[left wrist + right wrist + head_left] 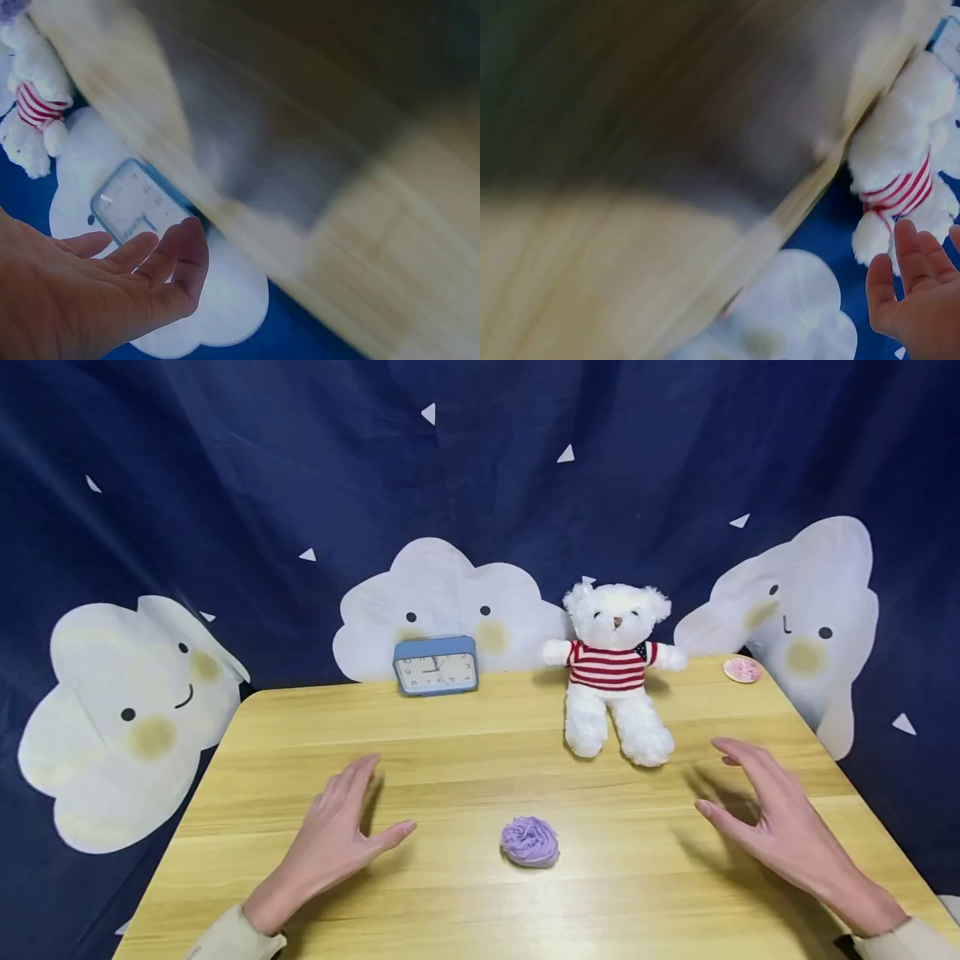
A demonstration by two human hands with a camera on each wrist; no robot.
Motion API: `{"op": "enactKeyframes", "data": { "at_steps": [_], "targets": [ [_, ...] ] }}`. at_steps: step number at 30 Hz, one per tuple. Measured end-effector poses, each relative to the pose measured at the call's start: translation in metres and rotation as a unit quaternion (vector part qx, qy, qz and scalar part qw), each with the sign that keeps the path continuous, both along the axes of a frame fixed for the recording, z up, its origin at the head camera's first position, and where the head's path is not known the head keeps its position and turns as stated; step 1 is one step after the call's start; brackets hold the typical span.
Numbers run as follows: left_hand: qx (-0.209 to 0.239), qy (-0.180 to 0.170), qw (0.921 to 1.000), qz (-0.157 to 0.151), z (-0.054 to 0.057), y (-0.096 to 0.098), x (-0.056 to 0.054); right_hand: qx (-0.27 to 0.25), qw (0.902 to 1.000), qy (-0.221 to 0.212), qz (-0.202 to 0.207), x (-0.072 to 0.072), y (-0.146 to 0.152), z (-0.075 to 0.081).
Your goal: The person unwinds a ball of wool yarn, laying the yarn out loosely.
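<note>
My left hand (pixel 336 831) is held over the left part of the wooden table (pixel 465 910), fingers extended and thumb apart, holding nothing. On the right, my right hand (pixel 783 831) has a similar spread pose and is also free of any object. Between them lies a small ruffled lilac bundle (pixel 530 843), closer to the left hand. A white teddy bear (pixel 609 672) in a red-and-white striped top sits farther back, nearest the right hand. Beyond the left fingers stands a blue alarm clock (pixel 437 668). In the left wrist view the fingertips overlap the clock (pixel 139 196).
At the table's back right corner lies a round pink disc (pixel 742 669). A dark blue curtain (pixel 247 468) with white cloud faces hangs close behind and beside the table. Dark blurred shadows cover much of the table in both wrist views.
</note>
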State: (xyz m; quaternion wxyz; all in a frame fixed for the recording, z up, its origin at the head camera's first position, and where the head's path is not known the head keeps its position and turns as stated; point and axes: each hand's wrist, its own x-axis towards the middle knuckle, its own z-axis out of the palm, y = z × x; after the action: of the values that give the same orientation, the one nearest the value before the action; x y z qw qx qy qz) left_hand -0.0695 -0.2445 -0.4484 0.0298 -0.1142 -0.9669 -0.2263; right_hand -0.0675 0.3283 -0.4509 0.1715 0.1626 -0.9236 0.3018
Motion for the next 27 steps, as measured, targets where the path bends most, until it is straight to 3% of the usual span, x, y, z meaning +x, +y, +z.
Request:
{"op": "enactKeyframes", "data": {
  "at_steps": [5,10,16,22,27],
  "targets": [
    [0.073,-0.057,0.9957,-0.002,0.002,0.016,-0.002,-0.044,0.9986,-0.027,-0.004,0.005,-0.018,-0.001],
    [0.155,-0.126,0.9798,0.003,0.004,0.031,-0.002,-0.11,0.9922,-0.055,0.016,0.008,-0.032,-0.005],
    [0.239,-0.168,0.9563,-0.003,0.005,0.051,-0.003,-0.2,0.9739,-0.098,0.042,0.014,-0.047,-0.006],
    [0.275,-0.197,0.9407,-0.026,0.005,0.071,-0.001,-0.246,0.9582,-0.126,0.076,0.016,-0.068,-0.009],
    [0.31,-0.232,0.9206,-0.051,0.003,0.087,0.003,-0.29,0.9372,-0.169,0.095,0.017,-0.086,-0.013]
  ]
}}
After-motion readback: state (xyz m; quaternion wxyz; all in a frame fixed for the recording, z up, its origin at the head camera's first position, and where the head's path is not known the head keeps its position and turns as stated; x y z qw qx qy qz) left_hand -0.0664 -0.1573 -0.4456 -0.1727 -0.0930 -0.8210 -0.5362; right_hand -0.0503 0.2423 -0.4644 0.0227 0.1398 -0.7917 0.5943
